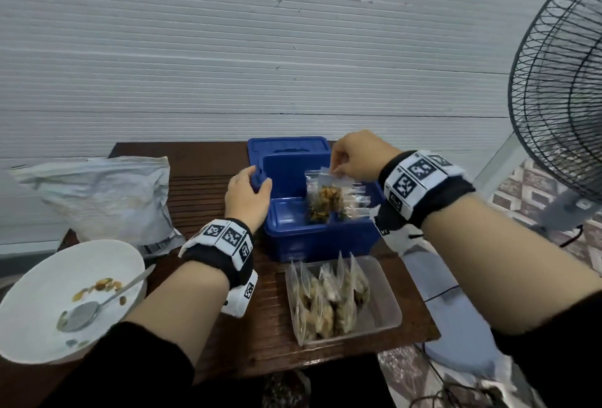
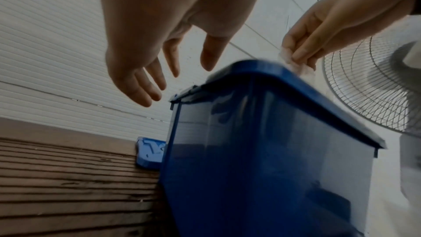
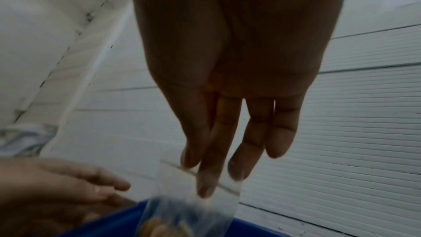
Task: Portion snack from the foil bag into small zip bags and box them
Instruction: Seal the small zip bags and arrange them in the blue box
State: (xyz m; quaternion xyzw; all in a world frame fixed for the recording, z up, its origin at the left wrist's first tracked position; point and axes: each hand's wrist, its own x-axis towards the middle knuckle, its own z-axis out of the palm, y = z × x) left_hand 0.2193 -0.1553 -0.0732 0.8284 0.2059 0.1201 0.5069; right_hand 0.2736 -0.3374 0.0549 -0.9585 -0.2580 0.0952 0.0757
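A blue plastic box [image 1: 325, 238] stands open mid-table, seen from its side in the left wrist view [image 2: 262, 150]. My right hand [image 1: 337, 169] pinches the top of a small clear zip bag [image 1: 327, 195] of snack, upright in the box's right half; the right wrist view shows the fingers [image 3: 205, 174] on the bag [image 3: 189, 210]. More zip bags [image 1: 356, 200] stand behind it. My left hand [image 1: 259, 179] hovers at the box's left rim, fingers relaxed and apart [image 2: 182, 71]. The crumpled foil bag [image 1: 104, 195] lies far left.
A white bowl [image 1: 39, 293] with a spoon [image 1: 84, 310] and a few snack pieces sits front left. A clear tray [image 1: 387, 303] holding several filled zip bags lies in front of the box. The blue lid [image 1: 286, 145] lies behind it. A fan [image 1: 560, 98] stands right.
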